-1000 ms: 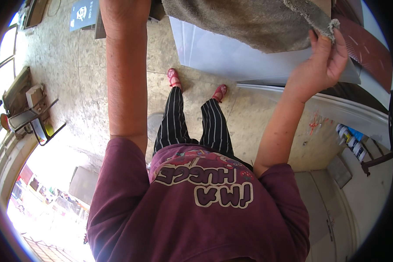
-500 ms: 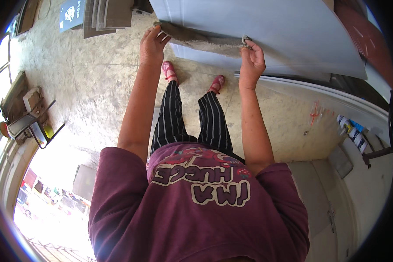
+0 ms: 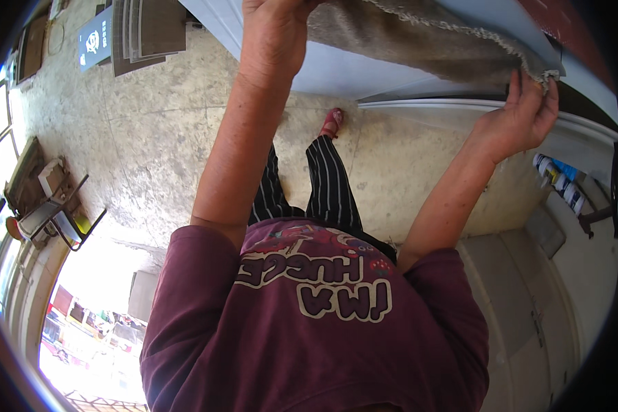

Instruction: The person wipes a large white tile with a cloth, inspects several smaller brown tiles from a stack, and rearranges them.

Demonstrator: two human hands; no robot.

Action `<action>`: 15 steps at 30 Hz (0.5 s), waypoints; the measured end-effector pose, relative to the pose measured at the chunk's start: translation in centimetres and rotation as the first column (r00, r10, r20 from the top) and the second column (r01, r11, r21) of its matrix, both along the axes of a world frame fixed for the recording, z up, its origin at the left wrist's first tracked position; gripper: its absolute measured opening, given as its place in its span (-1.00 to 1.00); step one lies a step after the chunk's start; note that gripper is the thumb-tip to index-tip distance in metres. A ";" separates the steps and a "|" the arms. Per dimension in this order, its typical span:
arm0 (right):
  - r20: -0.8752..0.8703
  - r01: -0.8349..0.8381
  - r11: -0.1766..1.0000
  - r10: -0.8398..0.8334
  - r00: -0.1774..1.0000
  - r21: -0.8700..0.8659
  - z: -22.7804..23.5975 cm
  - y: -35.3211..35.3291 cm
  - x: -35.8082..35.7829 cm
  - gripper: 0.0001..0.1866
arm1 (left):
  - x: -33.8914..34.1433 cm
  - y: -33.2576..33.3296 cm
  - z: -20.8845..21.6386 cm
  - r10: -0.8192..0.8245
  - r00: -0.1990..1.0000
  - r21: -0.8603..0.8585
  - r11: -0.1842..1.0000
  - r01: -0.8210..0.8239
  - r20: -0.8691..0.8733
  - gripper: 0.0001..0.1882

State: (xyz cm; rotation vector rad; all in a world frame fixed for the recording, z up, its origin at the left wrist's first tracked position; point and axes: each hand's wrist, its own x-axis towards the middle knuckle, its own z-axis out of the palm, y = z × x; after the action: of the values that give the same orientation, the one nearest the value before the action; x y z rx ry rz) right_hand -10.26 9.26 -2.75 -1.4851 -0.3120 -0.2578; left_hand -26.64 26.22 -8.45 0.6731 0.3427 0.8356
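A brown-grey cloth (image 3: pixel 405 44) with a pale frayed edge is stretched between my two hands at the top of the view. My right hand (image 3: pixel 518 117) pinches its right corner between thumb and fingers. At the cloth's left end, my left hand (image 3: pixel 276 34) is closed on it; the picture's upper edge cuts off part of these fingers. Behind and below the cloth lies a large smooth pale blue-grey panel (image 3: pixel 336 72), with a straight light edge along its near side. Much of the panel is hidden by the cloth.
Thin boards (image 3: pixel 161 31) stand at the upper left beside a blue printed sheet (image 3: pixel 95 40). A chair-like metal frame (image 3: pixel 62 213) is by the left wall. At right are bottles (image 3: pixel 563 182) and grey cabinet doors (image 3: pixel 508 295). A reddish surface (image 3: pixel 570 27) borders the panel.
My hands have moved apart, the right one far to the right and the left one up and nearer the camera. The cloth between them has spread wider. My left foot is now hidden.
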 end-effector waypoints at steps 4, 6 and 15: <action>0.032 -0.041 0.998 0.042 0.999 -0.041 -1.5 -0.4 1.0 -0.73 | 2.0 -2.4 -1.1 -0.020 0.996 -0.031 0.999 0.018 -0.082 -0.90; -0.017 -0.053 0.997 0.053 0.998 -0.046 -4.0 -1.0 1.0 -0.74 | 1.7 -3.3 -2.6 -0.034 0.983 -0.052 0.998 0.025 -0.179 -0.91; -0.253 -0.047 0.992 0.015 0.967 -0.120 -15.4 -4.4 -1.0 -0.78 | -1.1 -6.6 -13.6 -0.088 0.917 -0.128 0.991 0.041 -0.389 -0.89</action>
State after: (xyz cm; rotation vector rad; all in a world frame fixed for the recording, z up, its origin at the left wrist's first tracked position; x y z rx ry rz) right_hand -11.22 4.84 -18.18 -1.6162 -0.1487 -0.0231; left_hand -27.78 19.65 -22.04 0.7378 0.7257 0.6068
